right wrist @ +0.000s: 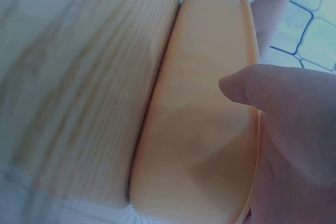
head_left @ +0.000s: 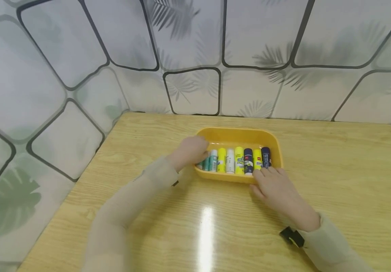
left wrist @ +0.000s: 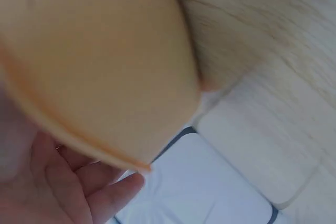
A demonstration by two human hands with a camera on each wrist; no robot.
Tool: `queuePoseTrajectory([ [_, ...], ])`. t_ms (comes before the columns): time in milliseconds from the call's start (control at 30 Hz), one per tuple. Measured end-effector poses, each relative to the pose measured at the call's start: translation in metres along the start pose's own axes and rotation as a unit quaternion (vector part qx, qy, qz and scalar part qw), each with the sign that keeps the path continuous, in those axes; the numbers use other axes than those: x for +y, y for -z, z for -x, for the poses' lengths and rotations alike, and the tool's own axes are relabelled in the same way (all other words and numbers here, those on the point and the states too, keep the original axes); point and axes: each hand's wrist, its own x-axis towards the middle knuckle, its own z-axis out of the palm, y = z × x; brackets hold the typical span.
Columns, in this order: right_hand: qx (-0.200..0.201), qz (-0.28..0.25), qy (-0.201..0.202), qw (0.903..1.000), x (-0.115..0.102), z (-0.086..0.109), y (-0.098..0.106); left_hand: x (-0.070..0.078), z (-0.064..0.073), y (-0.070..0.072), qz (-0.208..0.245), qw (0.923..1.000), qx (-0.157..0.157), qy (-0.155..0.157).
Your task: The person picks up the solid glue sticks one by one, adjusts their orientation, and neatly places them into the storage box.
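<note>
A yellow-orange plastic tray sits on the table with several glue sticks standing in a row inside, in teal, yellow, white and dark blue. At the tray's left end my left hand grips the rim; in the left wrist view its fingers curl under the edge of the tray wall. My right hand holds the front right corner. Its fingers go over the rim, and in the right wrist view the thumb presses the outer wall.
The wooden table carries the tray near its far side. Behind it rises a wall covering with dark outlines and leaf prints, which also runs along the left edge. A dark strap shows at the right wrist.
</note>
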Motion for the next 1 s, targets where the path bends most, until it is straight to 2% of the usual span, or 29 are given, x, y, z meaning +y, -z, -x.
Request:
queuePoseTrajectory([
  [100,0.005,-0.004,0.0,1.0,0.0,0.001,0.002,0.004,0.014,0.006,0.009,0.9989,0.042,-0.017],
  [200,0.009,-0.007,-0.003,0.9999,0.001,0.001,0.003,0.012,0.03,0.009,0.016,0.9969,0.063,-0.044],
  [300,0.003,-0.011,-0.006,0.9999,0.001,0.001,0.003,0.021,0.045,0.01,0.025,0.9949,0.058,-0.078],
  [433,-0.002,-0.013,-0.003,0.9999,0.0,0.0,0.002,0.028,0.057,0.005,0.012,0.9915,0.053,-0.118],
  [533,0.006,-0.011,0.006,0.9999,-0.001,0.0,0.002,0.03,0.061,0.0,-0.003,0.9893,0.063,-0.132],
  [633,0.014,-0.011,0.012,0.9998,-0.002,0.001,0.002,0.03,0.061,-0.003,-0.004,0.989,0.071,-0.13],
  [1000,0.009,-0.015,0.005,0.9998,-0.002,-0.002,0.005,0.028,0.059,-0.002,0.047,0.9885,0.072,-0.124],
])
